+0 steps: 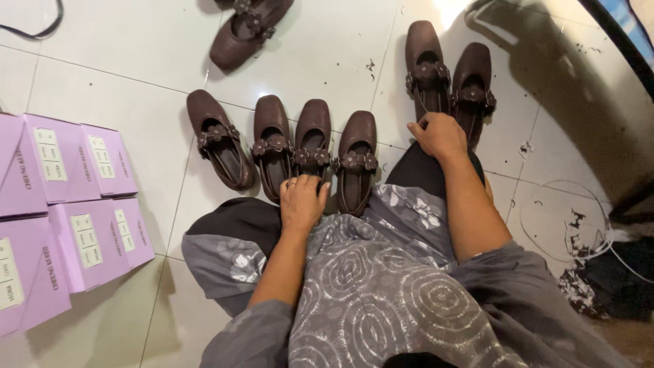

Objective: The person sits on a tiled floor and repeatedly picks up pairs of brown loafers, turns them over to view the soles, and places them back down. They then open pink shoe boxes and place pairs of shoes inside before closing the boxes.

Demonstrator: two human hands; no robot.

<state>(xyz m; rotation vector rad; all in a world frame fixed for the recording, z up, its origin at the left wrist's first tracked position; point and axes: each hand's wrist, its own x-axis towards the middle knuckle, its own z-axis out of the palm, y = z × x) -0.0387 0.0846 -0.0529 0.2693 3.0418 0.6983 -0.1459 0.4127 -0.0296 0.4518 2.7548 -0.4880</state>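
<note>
**Two hands among brown shoes on the floor**

A person sits on a white tiled floor [122, 82] and looks down at their own lap. Brown shoes with little flowers on the straps lie in front of them.

The left hand [302, 201] rests at the heel end of a shoe in the row of four [311, 140]. Its fingers [308, 182] curl down over the heel of that shoe and touch it. I cannot tell if they really squeeze it or just rest there.

The right hand [439, 136] is near the pair of shoes [426, 68] that stands further away on the right side. Its fingers [417, 128] are bent and pinch at the back of the left shoe of that pair. The grip itself is hidden by the hand.

The four shoes in the row stand side by side, toes pointing away. One more shoe [246, 31] lies alone at the top, tilted.

On the left, purple boxes [88, 225] with white labels are stacked close together. On the right edge lies a dark heap with thin white cords [599, 266].
</note>
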